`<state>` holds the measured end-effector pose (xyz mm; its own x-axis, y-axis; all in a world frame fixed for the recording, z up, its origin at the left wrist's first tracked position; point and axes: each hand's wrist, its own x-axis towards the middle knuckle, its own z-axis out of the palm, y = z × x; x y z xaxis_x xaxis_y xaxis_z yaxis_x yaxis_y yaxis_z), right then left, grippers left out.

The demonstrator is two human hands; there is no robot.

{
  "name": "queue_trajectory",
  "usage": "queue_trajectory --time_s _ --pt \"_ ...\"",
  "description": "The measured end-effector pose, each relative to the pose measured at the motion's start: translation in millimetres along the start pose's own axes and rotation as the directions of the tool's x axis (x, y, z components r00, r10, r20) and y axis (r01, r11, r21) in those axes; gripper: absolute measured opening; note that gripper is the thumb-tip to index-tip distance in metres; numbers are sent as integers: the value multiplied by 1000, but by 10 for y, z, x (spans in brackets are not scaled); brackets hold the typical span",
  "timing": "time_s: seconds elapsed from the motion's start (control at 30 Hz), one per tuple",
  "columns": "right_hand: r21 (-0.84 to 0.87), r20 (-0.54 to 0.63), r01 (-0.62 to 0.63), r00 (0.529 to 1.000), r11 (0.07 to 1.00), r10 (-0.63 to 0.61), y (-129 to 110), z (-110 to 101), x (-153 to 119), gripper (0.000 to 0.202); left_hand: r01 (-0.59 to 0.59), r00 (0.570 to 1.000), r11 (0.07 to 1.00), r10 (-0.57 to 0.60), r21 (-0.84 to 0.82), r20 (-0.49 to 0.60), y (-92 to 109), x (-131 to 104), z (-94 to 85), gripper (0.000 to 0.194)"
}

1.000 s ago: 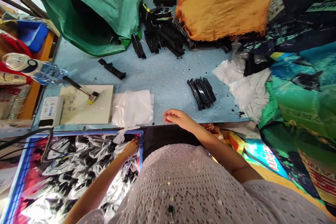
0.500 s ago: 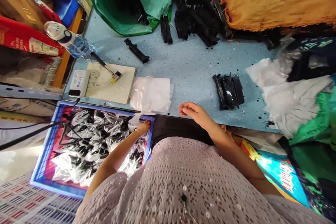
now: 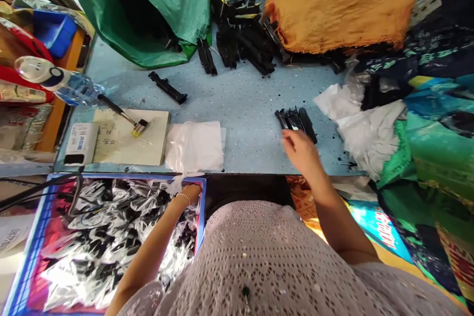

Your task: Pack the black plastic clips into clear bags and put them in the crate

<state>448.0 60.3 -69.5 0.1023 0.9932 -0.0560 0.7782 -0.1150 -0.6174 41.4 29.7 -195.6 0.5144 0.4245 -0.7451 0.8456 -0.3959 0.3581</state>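
My right hand (image 3: pixel 300 147) reaches over the near end of a small row of black plastic parts (image 3: pixel 304 121) on the blue table. Its fingers are loosely bent with a gap by the thumb, and I see nothing held in it. Whether the fingertips touch the parts I cannot tell. My left hand (image 3: pixel 191 193), with a beaded bracelet at the wrist, is down in the blue crate (image 3: pixel 202 212) by its right rim. Its fingers are hidden. Black parts in clear bags (image 3: pixel 111 237) fill the crate. A stack of clear plastic bags (image 3: pixel 196 145) lies at the table's edge above that hand.
A brush (image 3: pixel 124 117) rests on a cardboard piece (image 3: pixel 153 133) beside a white box (image 3: pixel 80 139) and a water bottle (image 3: pixel 66 84). One black part (image 3: pixel 167 87) lies apart. Behind are a green sack (image 3: pixel 177 5), piled black parts (image 3: pixel 244 42) and an orange sack (image 3: pixel 340 5).
My right hand has moved right and forward, from the table's edge to the row of black parts. My left hand stays in the crate. The whole view has shifted.
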Motion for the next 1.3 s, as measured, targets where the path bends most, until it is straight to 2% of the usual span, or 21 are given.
queue_trajectory --time_s 0.07,0.13,0.17,0.23,0.27,0.3,0.33,0.37,0.43,0.5,0.57,0.63,0.7,0.8,0.83,0.87,0.93,1.0,1.13,1.23,1.3 --pt "-373 -123 -57 992 926 12 124 -141 46 37 -118 992 985 110 -126 -62 244 -192 -246 23" --pt "-566 -95 -65 995 822 13 149 -126 76 38 -256 930 929 161 -268 -330 499 -301 -550 30" --pt "-604 -55 -38 998 796 5 131 -78 86 38 -295 849 906 102 -304 -518 618 -304 -705 33" --pt "-598 27 28 1000 801 -14 78 39 103 38 -243 581 921 -112 -303 -806 811 -215 -966 33" --pt "-567 63 50 998 822 -17 60 89 116 38 -166 451 941 -194 -295 -871 877 -140 -1050 33" --pt "-525 85 55 996 849 -11 56 128 134 37 -89 356 952 -245 -294 -902 920 -61 -1095 32" --pt "-472 91 40 996 881 3 66 155 157 36 -30 301 955 -272 -294 -914 940 12 -1103 33" --pt "-398 90 15 996 917 23 85 173 184 35 9 277 957 -280 -289 -919 941 72 -1082 33" --pt "-157 100 -46 993 987 63 117 211 243 32 54 274 963 -270 -265 -923 899 139 -995 31" --pt "225 162 -133 982 965 97 77 284 287 30 49 299 968 -250 -247 -921 827 152 -918 20" --pt "596 309 -253 948 762 72 -85 405 299 31 -35 330 959 -256 -283 -909 757 144 -895 9" --pt "780 462 -392 887 487 -26 -353 561 290 36 -154 337 925 -281 -347 -898 707 140 -913 8" --pt "811 563 -502 809 301 -166 -652 736 296 38 -234 349 909 -253 -345 -902 687 142 -929 8" --pt "769 639 -597 714 229 -287 -977 1010 408 33 -239 363 939 -152 -250 -919 693 122 -897 15" --pt "761 648 -601 716 245 -258 -1025 1093 473 30 -239 362 942 -137 -234 -922 697 102 -874 17" --pt "763 639 -584 746 275 -188 -1040 1163 544 26 -246 354 940 -141 -237 -924 700 75 -851 17" --pt "787 544 -511 839 346 2 -995 1244 673 21 -278 343 921 -170 -272 -924 708 15 -817 16" --pt "818 435 -439 895 371 98 -896 1235 740 20 -287 324 910 -200 -298 -925 734 -23 -818 13" --pt "854 460 -443 888 273 3 -736 1044 640 30 -190 280 942 -219 -278 -935 817 62 -926 16" --pt "850 497 -478 867 223 -39 -669 880 482 33 -157 338 930 -266 -333 -903 779 178 -1036 5" --pt "841 526 -507 848 186 -64 -627 787 402 31 -224 386 871 -333 -438 -860 689 209 -1088 11"
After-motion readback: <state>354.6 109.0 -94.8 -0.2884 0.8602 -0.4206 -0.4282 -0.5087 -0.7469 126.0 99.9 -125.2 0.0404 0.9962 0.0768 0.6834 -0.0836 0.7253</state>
